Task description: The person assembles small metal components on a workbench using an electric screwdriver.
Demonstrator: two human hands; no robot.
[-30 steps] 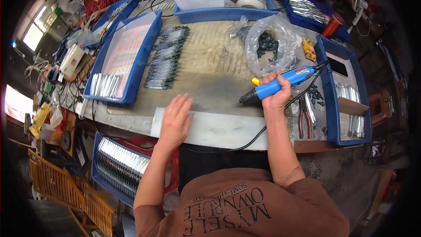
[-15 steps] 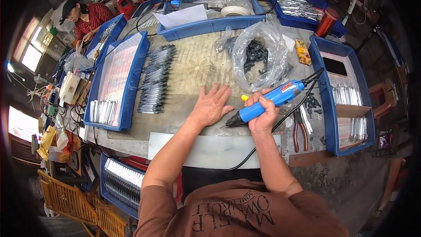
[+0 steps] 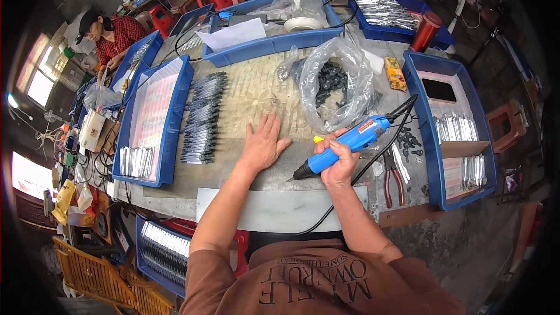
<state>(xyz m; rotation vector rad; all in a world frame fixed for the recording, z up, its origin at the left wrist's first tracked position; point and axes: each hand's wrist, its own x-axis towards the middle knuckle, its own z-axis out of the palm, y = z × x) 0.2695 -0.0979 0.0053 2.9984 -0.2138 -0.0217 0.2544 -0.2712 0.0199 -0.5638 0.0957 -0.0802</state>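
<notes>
My left hand (image 3: 263,144) lies palm down on the worktable, fingers stretched out and holding nothing. Just beyond its fingertips is a small scatter of tiny metal pieces, probably screws (image 3: 274,102). In my right hand (image 3: 338,166) is a blue electric screwdriver (image 3: 357,139), gripped round its body. Its black nose and thin bit point left and toward me, low over the table. A small yellow piece (image 3: 318,139) shows by my right fingers; whether it belongs to the tool I cannot tell. Left of my left hand, dark slender handle-like parts (image 3: 203,118) lie in a long row.
An open plastic bag (image 3: 312,108) holds black parts. Red-handled pliers (image 3: 392,184) lie beside the right blue tray (image 3: 434,157). More blue trays stand left (image 3: 173,140) and behind (image 3: 251,52). A black cord trails from the screwdriver. A co-worker (image 3: 119,35) sits far left.
My left hand has slid left, its fingertips closer to the tiny metal pieces. My right hand has moved slightly left with the screwdriver. The whole view has shifted a little.
</notes>
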